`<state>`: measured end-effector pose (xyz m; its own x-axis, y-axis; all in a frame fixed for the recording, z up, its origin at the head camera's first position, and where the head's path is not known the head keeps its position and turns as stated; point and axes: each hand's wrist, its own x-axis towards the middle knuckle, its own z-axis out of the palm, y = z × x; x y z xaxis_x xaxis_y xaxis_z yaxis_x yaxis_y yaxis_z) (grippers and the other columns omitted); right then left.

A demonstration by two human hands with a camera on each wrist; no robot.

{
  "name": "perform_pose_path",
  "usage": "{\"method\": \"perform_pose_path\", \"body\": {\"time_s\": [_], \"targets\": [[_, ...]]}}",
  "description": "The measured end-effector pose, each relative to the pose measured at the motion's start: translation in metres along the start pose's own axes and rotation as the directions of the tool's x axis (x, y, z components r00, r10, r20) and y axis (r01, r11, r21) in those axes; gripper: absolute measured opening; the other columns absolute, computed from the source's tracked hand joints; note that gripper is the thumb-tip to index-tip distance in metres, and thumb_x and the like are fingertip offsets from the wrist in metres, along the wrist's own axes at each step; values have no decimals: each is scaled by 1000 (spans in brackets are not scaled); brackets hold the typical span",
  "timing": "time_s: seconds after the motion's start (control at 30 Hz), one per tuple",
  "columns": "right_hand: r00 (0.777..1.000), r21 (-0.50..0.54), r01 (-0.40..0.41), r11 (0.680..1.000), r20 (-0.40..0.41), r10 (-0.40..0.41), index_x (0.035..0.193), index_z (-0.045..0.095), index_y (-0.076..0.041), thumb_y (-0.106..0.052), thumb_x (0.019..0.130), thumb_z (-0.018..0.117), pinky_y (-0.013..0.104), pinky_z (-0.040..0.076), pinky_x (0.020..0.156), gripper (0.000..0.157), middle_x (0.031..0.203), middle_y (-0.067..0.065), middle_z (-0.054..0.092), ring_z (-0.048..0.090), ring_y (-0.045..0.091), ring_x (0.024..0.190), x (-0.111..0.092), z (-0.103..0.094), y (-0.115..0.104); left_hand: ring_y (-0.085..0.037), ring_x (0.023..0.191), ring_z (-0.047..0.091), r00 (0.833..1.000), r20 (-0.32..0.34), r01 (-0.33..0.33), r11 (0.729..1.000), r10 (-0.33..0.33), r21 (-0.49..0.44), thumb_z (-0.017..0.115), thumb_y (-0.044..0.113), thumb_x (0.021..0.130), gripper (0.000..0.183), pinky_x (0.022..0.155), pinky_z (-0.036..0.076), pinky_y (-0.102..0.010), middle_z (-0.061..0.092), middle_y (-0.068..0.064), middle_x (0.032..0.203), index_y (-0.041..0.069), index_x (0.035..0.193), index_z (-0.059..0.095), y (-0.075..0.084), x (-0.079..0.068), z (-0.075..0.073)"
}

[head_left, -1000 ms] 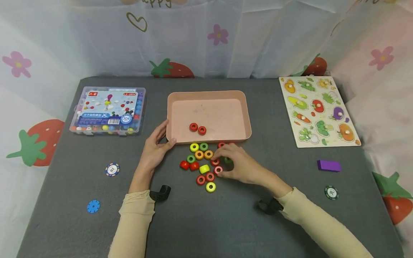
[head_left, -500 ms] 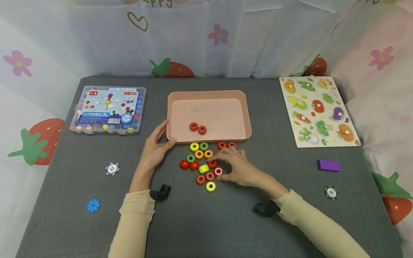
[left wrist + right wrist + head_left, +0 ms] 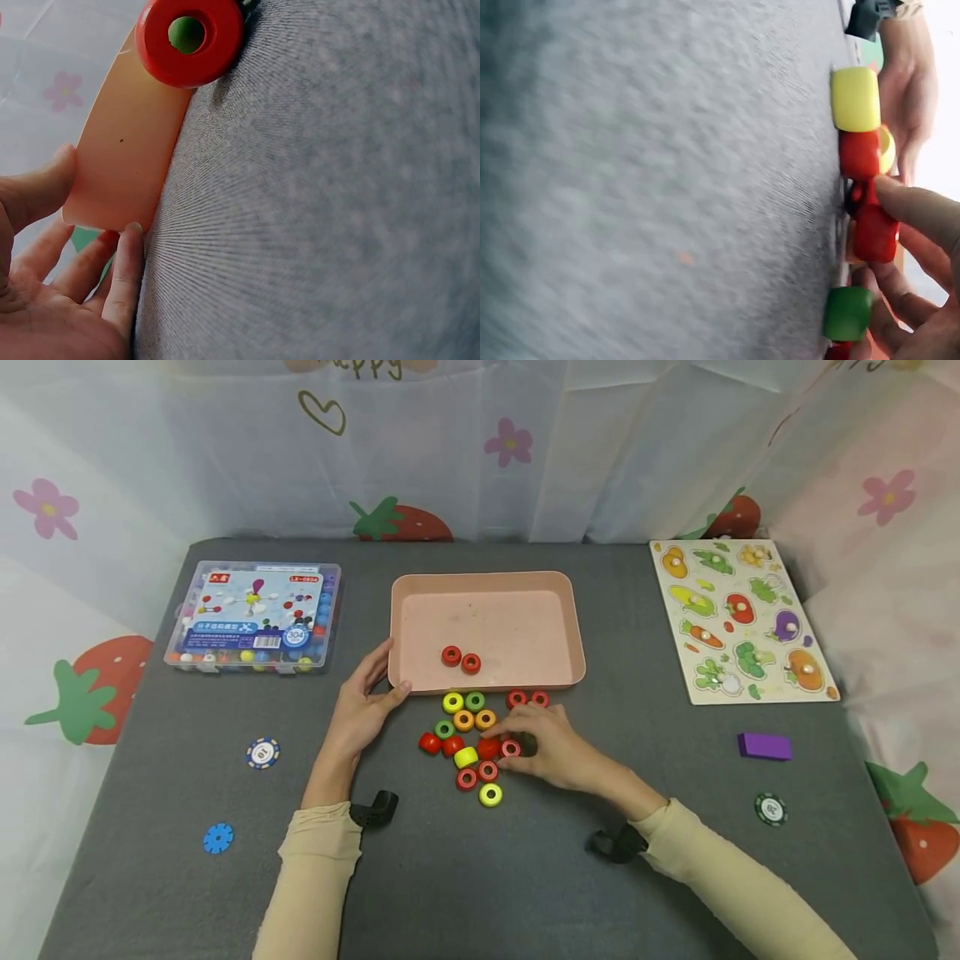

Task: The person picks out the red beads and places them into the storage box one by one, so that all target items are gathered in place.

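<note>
My left hand [image 3: 356,706] rests at the near left corner of a pink tray [image 3: 487,580], its fingers fairly straight along the left wall and the thumb by the front edge. Two red beads [image 3: 471,672] lie inside the tray. In front of it, loose barrel-shaped beads with holes are scattered: red, a yellow bead [image 3: 466,757], orange and green. Over this group, my right hand [image 3: 555,746] pinches a red bead [image 3: 876,234] between thumb and fingers. Another red bead [image 3: 488,749] lies beside the fingertips. Partly hidden under the right hand is a green bead [image 3: 847,313].
A clear-lidded box [image 3: 255,618] of coloured balls stands back left; a vegetable puzzle board [image 3: 720,635] lies back right. Poker chips [image 3: 262,753] lie left and right, with a blue notched disc [image 3: 218,838] front left. A purple block [image 3: 765,746] sits on the right.
My right hand has shifted slightly left and down, uncovering two red beads by the tray. A red bead near its fingertips has moved left and turned on its side. The left hand stays put.
</note>
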<state>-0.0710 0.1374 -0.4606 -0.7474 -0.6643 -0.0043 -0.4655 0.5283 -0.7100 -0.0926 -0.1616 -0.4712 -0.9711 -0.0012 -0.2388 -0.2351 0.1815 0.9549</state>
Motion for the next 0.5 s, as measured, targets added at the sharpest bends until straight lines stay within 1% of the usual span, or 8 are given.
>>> {"method": "perform_pose_path", "body": {"time_s": [0.07,0.17,0.2,0.3,0.4,0.5], "targets": [[999,48,10,999,-31,-8,120,73,-19,-23,83,83,39,37,89,39,103,-8,66,56,12,96,2,-2,0,-27,129,56,1000,3,-11,1000,11,0,71,19,95,71,101,47,-44,41,-4,158,28,156,37,0,0,0],[994,109,36,993,-110,-24,116,73,-14,-21,82,84,32,46,76,36,99,-7,64,57,13,86,7,-6,-3,-29,128,57,1000,11,-26,1000,26,-2,71,19,95,71,98,49,-39,41,-4,158,27,156,37,0,0,0],[989,124,51,991,-142,-34,113,73,-12,-20,82,85,31,48,71,34,97,-6,64,57,14,82,9,-8,-4,-29,127,57,999,13,-29,1000,29,-4,71,18,95,71,96,49,-36,41,-4,158,27,156,36,-1,0,-1],[968,129,105,986,-241,-72,108,71,-9,-13,81,84,29,46,64,30,96,-3,62,55,16,74,18,-15,-6,-30,125,58,999,15,-29,1000,29,-8,71,19,95,70,89,50,-26,41,-4,158,27,156,37,-1,-1,0],[948,133,109,985,-313,-62,106,71,-7,-7,81,83,29,48,64,28,100,0,61,55,16,75,29,-21,-3,-30,124,59,1000,16,-24,1000,25,-11,70,19,95,70,85,49,-21,40,-3,158,28,156,37,-1,-1,0],[936,144,60,988,-351,-5,110,71,-6,-5,82,82,32,52,69,30,103,4,60,58,19,79,40,-26,2,-30,124,59,1000,15,-22,1000,22,-15,70,19,95,70,85,49,-21,41,-3,158,29,156,37,0,-1,0]]}}
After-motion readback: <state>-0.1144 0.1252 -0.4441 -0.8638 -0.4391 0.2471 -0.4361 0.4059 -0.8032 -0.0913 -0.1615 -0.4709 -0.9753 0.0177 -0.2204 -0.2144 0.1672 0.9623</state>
